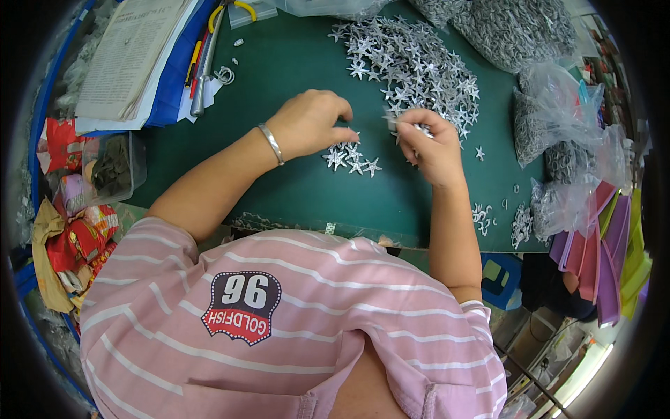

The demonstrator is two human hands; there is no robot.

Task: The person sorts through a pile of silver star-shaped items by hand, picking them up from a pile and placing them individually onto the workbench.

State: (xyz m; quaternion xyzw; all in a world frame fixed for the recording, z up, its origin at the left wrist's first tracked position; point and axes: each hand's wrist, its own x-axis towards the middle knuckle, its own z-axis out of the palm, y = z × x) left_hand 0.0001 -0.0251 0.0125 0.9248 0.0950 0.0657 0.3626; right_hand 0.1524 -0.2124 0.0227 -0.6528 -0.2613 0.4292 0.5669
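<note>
Silvery metal star pieces, shaped like starfish, lie in a big heap (412, 63) at the back of the green table. A small group of star pieces (354, 166) lies nearer to me, between my hands. Over the left edge of that group is my left hand (307, 124), its thumb and forefinger apart and nothing visible between them; a silver bangle circles the wrist. At the heap's near edge my right hand (431, 146) is closed around several star pieces, with one blurred at its fingertips. The palm's contents are partly hidden by the fingers.
Bags of grey metal pieces (520, 31) crowd the back right. Small rings and parts (483, 218) lie near the front right edge. At the left are a blue tray (171, 87) with papers, pliers (234, 8) and a clear plastic box (117, 167). A single star piece (479, 153) lies apart.
</note>
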